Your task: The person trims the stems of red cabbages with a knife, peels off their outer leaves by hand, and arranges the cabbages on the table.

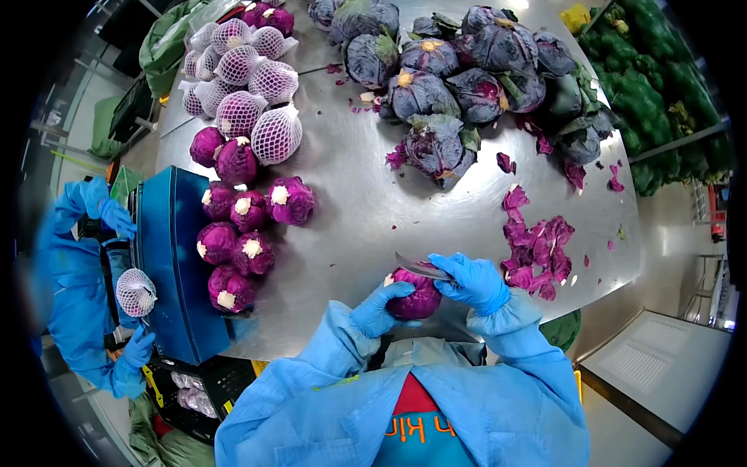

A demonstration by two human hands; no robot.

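Close to my body at the table's front edge is a peeled red cabbage (415, 299), its pale cut stem facing up and left. My left hand (378, 309), in a blue glove, grips the cabbage from its left side. In my gloved right hand (473, 283) is a knife (422, 268), its blade lying over the top of the cabbage and pointing left. The knife's handle is hidden inside the fist. Torn purple cabbage leaves (538, 251) lie on the table just right of my right hand.
Trimmed red cabbages (250, 210) and net-wrapped ones (253, 93) stand on the left of the steel table (350, 210). Untrimmed cabbages (455, 78) are heaped at the back. At left, a co-worker (82, 272) stands by a blue box (183, 265), near a netted cabbage (136, 293).
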